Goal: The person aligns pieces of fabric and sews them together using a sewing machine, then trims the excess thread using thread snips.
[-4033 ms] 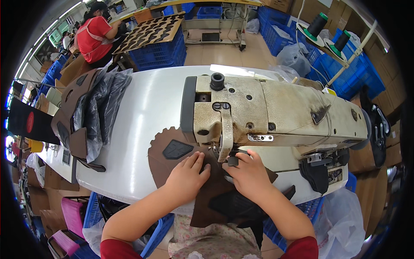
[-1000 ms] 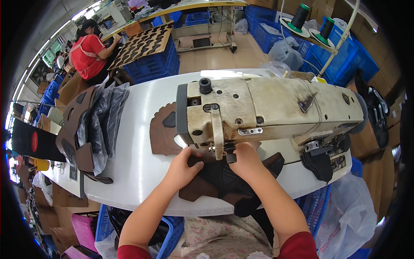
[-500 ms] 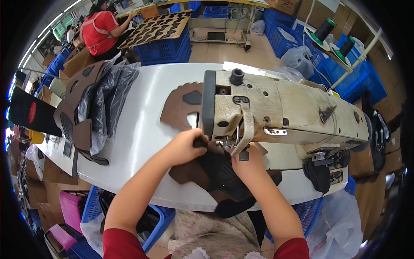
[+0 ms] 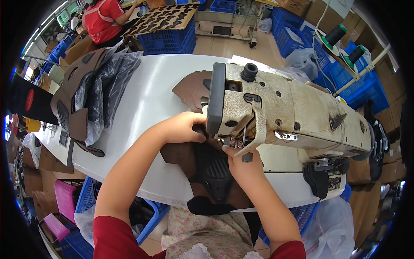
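While both hands press the brown leather piece (image 4: 185, 157) flat at frame centre, the left hand (image 4: 183, 127) and right hand (image 4: 243, 162) keep fingers curled on it. Fingertips sit very near the sewing machine (image 4: 284, 116) needle, so a slip could prick them.

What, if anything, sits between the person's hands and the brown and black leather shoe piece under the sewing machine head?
Nothing visible. The left hand and right hand both rest directly on the brown and black leather shoe piece, either side of the needle area, which the worn cream sewing machine head overhangs and partly hides.
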